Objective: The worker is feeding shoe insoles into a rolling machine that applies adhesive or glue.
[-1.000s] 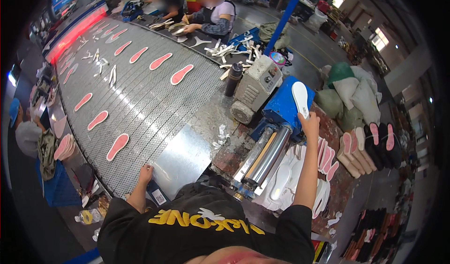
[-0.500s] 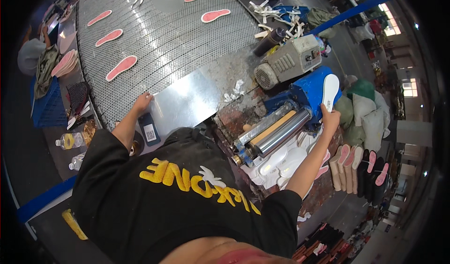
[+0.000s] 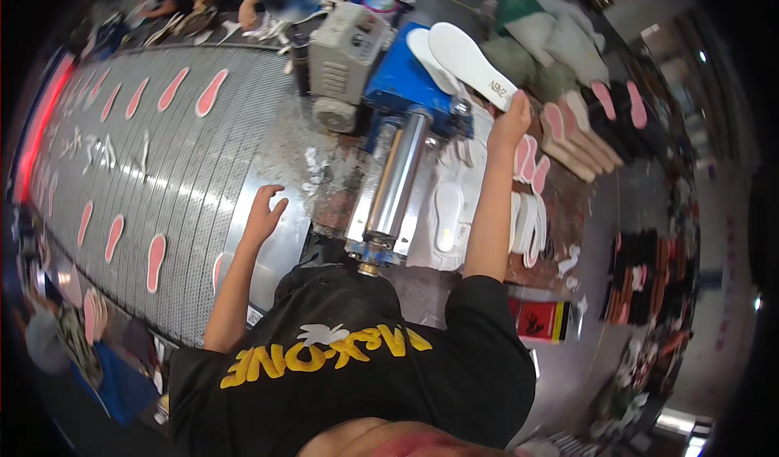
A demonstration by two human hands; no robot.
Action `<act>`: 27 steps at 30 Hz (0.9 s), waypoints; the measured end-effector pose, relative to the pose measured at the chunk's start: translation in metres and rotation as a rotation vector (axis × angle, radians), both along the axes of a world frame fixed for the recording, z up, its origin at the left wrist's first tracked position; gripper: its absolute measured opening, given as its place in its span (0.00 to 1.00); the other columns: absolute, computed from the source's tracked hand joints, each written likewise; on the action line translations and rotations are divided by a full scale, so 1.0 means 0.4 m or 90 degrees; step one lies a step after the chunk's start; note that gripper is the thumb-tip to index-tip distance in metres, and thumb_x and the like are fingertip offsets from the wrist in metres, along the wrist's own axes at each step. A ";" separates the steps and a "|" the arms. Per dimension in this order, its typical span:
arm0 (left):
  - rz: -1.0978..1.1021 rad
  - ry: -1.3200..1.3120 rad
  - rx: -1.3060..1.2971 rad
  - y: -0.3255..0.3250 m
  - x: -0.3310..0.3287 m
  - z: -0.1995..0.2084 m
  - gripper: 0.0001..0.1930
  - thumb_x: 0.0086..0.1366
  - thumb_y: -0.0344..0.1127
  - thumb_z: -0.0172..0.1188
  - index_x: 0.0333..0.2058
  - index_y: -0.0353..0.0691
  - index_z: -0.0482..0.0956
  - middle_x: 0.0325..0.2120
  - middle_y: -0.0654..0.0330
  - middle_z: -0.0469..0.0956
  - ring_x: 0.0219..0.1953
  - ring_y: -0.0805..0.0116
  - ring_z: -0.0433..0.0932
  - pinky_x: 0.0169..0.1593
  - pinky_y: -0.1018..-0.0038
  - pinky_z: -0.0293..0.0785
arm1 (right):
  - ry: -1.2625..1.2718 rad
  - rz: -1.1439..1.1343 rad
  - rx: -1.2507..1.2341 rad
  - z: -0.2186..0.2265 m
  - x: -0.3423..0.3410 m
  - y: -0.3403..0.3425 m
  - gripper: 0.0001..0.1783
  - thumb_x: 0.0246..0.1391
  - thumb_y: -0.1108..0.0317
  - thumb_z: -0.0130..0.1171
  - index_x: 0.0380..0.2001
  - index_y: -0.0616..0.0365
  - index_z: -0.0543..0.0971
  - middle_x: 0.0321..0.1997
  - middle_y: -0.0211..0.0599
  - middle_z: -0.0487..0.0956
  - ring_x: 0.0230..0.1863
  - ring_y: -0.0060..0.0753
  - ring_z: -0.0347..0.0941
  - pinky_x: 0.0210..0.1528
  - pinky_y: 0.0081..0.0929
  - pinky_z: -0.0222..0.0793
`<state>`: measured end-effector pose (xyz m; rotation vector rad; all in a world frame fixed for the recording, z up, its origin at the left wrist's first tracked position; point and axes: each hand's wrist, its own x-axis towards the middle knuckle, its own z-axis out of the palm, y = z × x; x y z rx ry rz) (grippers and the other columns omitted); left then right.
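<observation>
My right hand is closed on the heel end of a white shoe insole, held up with its toe pointing away to the left. Partly behind it, a second white insole overlaps the blue roller machine; whether my hand also grips that one cannot be made out. The machine's shiny metal roller lies between my arms. My left hand is empty, fingers apart, over the smooth metal plate. Beside my left wrist shows part of a pink insole, the rest hidden by my forearm.
A mesh conveyor belt with several pink insoles stretches left. White insoles lie right of the roller, with stacked ones beyond my right forearm. A grey motor stands behind the plate. Filled sacks sit at the back right.
The view has turned to the right. My left hand has moved from the plate's far left edge to over the plate, fingers spread. My right hand still holds a white insole, now more tilted.
</observation>
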<state>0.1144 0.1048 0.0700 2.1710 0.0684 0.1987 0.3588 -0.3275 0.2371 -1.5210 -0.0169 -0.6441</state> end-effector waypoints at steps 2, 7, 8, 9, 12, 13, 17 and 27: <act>-0.065 -0.009 -0.002 -0.059 0.067 0.076 0.16 0.55 0.33 0.61 0.43 0.38 0.73 0.41 0.54 0.72 0.45 0.57 0.71 0.49 0.68 0.67 | -0.032 0.007 0.204 -0.013 -0.079 -0.063 0.15 0.61 0.57 0.46 0.38 0.56 0.75 0.29 0.30 0.77 0.24 0.19 0.70 0.20 0.16 0.62; -0.271 0.006 -0.062 -0.176 0.215 0.221 0.21 0.50 0.31 0.63 0.46 0.41 0.73 0.45 0.59 0.73 0.47 0.62 0.72 0.49 0.71 0.68 | 0.070 -0.056 0.243 -0.155 -0.348 -0.227 0.14 0.60 0.61 0.50 0.38 0.61 0.74 0.29 0.32 0.76 0.26 0.24 0.73 0.25 0.20 0.68; -0.318 0.007 -0.091 -0.195 0.239 0.245 0.23 0.49 0.31 0.64 0.47 0.42 0.73 0.46 0.60 0.72 0.47 0.63 0.71 0.49 0.71 0.68 | 0.110 -0.077 0.220 -0.190 -0.394 -0.239 0.13 0.60 0.61 0.50 0.37 0.62 0.74 0.28 0.33 0.76 0.26 0.24 0.73 0.27 0.21 0.69; -0.322 0.014 -0.092 -0.213 0.260 0.268 0.23 0.49 0.31 0.64 0.47 0.42 0.73 0.46 0.60 0.72 0.47 0.63 0.71 0.49 0.71 0.68 | 0.104 -0.055 0.220 -0.225 -0.432 -0.239 0.13 0.60 0.62 0.49 0.35 0.62 0.75 0.28 0.32 0.76 0.27 0.23 0.73 0.28 0.20 0.69; -0.446 0.033 -0.029 -0.255 0.288 0.315 0.29 0.48 0.31 0.65 0.52 0.42 0.71 0.52 0.58 0.69 0.52 0.61 0.69 0.54 0.69 0.66 | 0.187 -0.050 0.128 -0.304 -0.497 -0.186 0.13 0.59 0.66 0.45 0.32 0.63 0.76 0.27 0.31 0.75 0.27 0.21 0.71 0.29 0.19 0.67; -0.488 0.024 0.037 -0.266 0.293 0.325 0.32 0.47 0.32 0.67 0.53 0.42 0.69 0.54 0.56 0.66 0.56 0.59 0.66 0.57 0.67 0.63 | 0.200 -0.046 0.048 -0.321 -0.501 -0.151 0.12 0.58 0.68 0.45 0.32 0.64 0.76 0.27 0.31 0.75 0.27 0.19 0.69 0.30 0.18 0.65; -0.608 0.030 0.102 -0.276 0.283 0.340 0.40 0.43 0.35 0.71 0.57 0.39 0.65 0.60 0.51 0.59 0.62 0.55 0.58 0.64 0.64 0.55 | 0.260 -0.064 0.109 -0.340 -0.496 0.016 0.14 0.60 0.67 0.43 0.30 0.65 0.75 0.25 0.31 0.73 0.28 0.21 0.66 0.34 0.21 0.63; -0.525 -0.090 0.276 -0.156 0.270 0.311 0.34 0.39 0.29 0.70 0.49 0.39 0.69 0.54 0.51 0.66 0.56 0.50 0.64 0.57 0.63 0.64 | 0.265 0.154 0.014 -0.250 -0.549 0.106 0.13 0.61 0.64 0.48 0.39 0.61 0.76 0.16 0.20 0.62 0.17 0.11 0.54 0.18 0.15 0.49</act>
